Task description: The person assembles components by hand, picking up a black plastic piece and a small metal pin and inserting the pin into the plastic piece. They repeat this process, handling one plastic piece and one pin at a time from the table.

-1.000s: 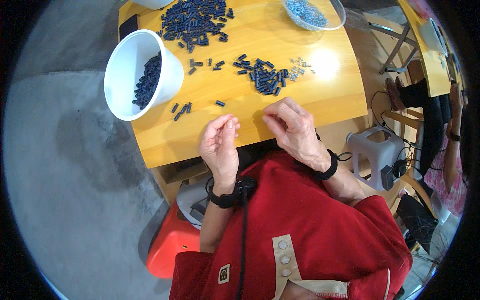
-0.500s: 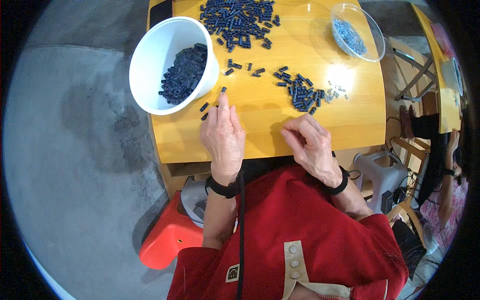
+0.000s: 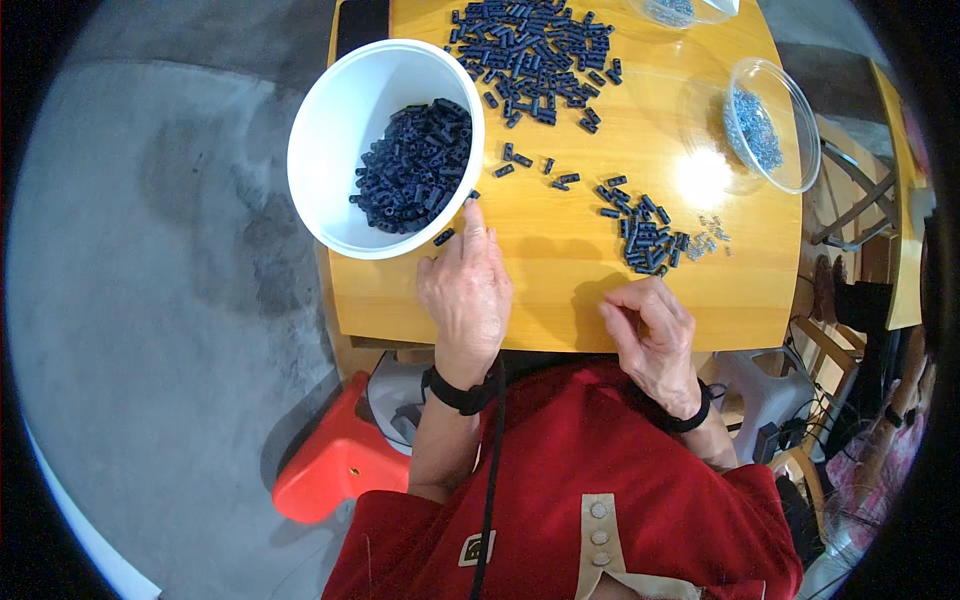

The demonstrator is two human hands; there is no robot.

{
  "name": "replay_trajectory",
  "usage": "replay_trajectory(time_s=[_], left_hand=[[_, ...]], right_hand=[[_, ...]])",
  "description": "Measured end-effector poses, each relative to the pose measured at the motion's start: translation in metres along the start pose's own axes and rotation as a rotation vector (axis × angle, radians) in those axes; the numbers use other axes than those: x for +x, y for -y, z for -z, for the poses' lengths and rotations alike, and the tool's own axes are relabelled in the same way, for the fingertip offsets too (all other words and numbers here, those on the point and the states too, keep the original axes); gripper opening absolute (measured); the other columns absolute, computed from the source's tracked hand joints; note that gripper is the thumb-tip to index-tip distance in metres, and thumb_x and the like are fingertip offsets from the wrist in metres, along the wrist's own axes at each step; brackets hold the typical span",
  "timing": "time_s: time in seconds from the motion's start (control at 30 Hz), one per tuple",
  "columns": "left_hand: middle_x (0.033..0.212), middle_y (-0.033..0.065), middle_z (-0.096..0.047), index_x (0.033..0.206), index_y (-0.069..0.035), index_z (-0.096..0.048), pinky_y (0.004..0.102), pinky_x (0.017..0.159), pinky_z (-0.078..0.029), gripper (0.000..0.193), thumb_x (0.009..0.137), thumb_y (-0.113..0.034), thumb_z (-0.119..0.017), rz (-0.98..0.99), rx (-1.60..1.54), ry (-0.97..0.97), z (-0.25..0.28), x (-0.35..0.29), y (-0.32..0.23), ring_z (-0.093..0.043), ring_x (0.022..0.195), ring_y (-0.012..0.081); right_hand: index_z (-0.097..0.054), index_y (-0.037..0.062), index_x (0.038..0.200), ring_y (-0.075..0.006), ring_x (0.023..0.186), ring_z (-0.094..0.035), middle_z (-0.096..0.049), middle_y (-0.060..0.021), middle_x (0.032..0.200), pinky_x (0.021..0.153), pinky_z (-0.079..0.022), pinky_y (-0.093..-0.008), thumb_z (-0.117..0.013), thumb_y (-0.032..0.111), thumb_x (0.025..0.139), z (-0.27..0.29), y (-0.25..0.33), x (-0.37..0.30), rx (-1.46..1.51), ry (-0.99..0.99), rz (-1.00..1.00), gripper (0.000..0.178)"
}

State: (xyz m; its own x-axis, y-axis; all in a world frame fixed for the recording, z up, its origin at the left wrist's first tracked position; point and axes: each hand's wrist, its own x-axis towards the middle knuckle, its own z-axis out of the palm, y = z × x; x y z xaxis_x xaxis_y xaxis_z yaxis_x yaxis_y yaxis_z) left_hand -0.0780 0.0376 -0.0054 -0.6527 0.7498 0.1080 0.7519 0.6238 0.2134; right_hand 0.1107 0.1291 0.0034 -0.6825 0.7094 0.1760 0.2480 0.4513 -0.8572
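The left hand (image 3: 468, 295) stretches its forefinger to a black piece (image 3: 473, 194) beside the white bucket (image 3: 335, 130), while the right hand (image 3: 652, 330) curls near a small pile (image 3: 645, 235) on the bench (image 3: 560, 315), apparently placed within reach; whether either pinches anything is unclear.

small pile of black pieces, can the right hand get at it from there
Probably yes: the right hand sits close by the small pile, with nothing visible in the way.
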Motion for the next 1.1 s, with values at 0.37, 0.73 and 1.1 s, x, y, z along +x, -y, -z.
replay_trajectory(time_s=[0.37, 0.73, 1.1], left_hand=[[0.065, 0.0046, -0.054, 0.108, -0.009, -0.067, 0.0391, 0.060, -0.033, 0.022, 0.086, -0.012, -0.067, -0.078, -0.038, -0.153, -0.0022, -0.0017, 0.0063, -0.056, 0.060, 0.0236], [0.067, 0.0037, -0.053, 0.100, -0.012, -0.070, 0.0385, 0.062, -0.035, 0.017, 0.083, -0.016, -0.071, -0.141, -0.019, -0.119, -0.0007, -0.0066, 0.0020, -0.056, 0.063, 0.0231], [0.068, 0.0064, -0.055, 0.098, -0.011, -0.072, 0.0396, 0.062, -0.036, 0.016, 0.082, -0.015, -0.073, -0.150, -0.001, -0.111, -0.0018, -0.0033, 0.0018, -0.057, 0.065, 0.0257]], right_hand=[[-0.065, 0.0009, 0.091, -0.0194, 0.060, -0.059, -0.062, -0.0109, 0.083, 0.052, -0.048, -0.0289, -0.072, -0.003, 0.079, 0.0029, 0.0010, 0.0001, 0.030, 0.028, -0.055, 0.014], [-0.065, 0.0008, 0.088, -0.0173, 0.056, -0.055, -0.060, -0.0101, 0.080, 0.048, -0.044, -0.0286, -0.072, -0.004, 0.079, 0.0031, 0.0013, -0.0019, 0.060, -0.015, -0.012, 0.012], [-0.064, 0.0012, 0.089, -0.0194, 0.058, -0.057, -0.061, -0.0099, 0.080, 0.049, -0.045, -0.0290, -0.072, -0.003, 0.079, 0.0041, 0.0009, -0.0058, 0.040, 0.006, -0.030, 0.013]])
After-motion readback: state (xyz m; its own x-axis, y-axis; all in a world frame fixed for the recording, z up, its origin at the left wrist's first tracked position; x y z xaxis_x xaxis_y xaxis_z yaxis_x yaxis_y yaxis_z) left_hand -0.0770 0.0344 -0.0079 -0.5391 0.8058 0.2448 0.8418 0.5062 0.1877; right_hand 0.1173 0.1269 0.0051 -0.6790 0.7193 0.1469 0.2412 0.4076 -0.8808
